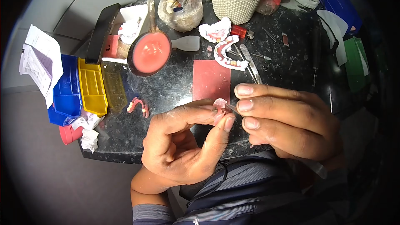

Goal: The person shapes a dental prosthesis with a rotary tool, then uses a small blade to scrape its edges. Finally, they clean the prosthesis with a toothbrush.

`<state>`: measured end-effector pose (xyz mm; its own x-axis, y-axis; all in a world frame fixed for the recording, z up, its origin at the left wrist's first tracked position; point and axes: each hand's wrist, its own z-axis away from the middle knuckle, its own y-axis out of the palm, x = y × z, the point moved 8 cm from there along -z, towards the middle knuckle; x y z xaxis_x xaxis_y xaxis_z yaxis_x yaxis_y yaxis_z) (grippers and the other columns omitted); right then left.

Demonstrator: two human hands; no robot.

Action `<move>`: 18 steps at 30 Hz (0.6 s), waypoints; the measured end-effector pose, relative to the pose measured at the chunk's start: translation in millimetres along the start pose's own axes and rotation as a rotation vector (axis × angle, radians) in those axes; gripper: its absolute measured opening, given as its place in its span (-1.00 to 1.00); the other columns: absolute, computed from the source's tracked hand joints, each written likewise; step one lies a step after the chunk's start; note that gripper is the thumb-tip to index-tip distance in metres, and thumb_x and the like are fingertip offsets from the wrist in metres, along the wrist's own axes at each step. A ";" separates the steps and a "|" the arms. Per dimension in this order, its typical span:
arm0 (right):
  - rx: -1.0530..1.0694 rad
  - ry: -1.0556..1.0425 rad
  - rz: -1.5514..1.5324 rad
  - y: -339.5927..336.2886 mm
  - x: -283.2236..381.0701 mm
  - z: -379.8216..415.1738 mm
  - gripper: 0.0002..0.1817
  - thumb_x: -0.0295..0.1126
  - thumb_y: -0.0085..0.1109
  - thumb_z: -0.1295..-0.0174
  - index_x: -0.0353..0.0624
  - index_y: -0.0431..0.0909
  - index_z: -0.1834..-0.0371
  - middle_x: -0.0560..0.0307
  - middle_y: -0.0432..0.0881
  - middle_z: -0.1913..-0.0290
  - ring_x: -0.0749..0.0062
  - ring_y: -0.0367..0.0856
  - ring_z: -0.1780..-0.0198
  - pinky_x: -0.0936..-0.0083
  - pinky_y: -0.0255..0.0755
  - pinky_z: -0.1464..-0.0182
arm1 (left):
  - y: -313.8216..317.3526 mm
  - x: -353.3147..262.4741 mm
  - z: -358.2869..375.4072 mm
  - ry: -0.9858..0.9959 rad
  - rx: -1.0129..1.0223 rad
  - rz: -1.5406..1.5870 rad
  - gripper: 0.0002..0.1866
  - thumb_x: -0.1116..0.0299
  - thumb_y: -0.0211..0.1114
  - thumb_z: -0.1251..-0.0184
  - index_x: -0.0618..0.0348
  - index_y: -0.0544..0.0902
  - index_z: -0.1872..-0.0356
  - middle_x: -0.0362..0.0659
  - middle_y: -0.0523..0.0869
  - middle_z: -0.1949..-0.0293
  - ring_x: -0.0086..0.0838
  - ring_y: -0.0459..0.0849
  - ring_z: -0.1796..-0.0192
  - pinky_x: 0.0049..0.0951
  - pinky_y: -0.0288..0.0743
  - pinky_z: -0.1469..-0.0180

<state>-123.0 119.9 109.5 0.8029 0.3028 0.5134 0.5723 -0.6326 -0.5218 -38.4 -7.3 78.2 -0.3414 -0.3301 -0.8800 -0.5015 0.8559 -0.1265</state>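
My left hand [179, 143] pinches a small pink denture piece [220, 103] between thumb and fingers, above the near part of the dark table. In my right hand [289, 121] is a slim metal wax carver [315, 168]; its thin tip meets the pink piece, and its wide flat end sticks out below the palm. Behind the hands lies a square red wax sheet [211, 77]. Two plaster dental models, one a white arch with teeth [228, 60] and the other a pink-marked cast [216, 30], rest just beyond it. Fingers partly hide the denture piece.
A long-handled pan of pink wax [150, 53] stands left of centre. A partial denture [138, 106] lies near blue [66, 85] and yellow trays [92, 87]. Further back are a plastic bag [180, 10], a tool basket [233, 6], a red lighter [239, 32] and a scalpel handle [250, 60].
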 end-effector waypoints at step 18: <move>-0.010 0.006 0.030 0.0 0.4 -0.4 -0.74 -0.64 0.39 -0.09 -0.34 0.53 0.18 -0.16 0.66 0.08 0.00 0.75 0.03 0.22 0.75 -0.02 | -0.4 0.9 0.4 -0.036 0.007 0.005 -0.65 0.80 0.38 -0.16 0.42 0.46 0.08 0.09 0.74 0.16 -0.37 0.77 0.06 -0.46 0.65 -0.05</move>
<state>-122.7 119.8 110.1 0.8189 0.2790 0.5015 0.5458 -0.6486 -0.5304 -38.3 -7.8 77.3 -0.3148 -0.3117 -0.8965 -0.4939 0.8604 -0.1257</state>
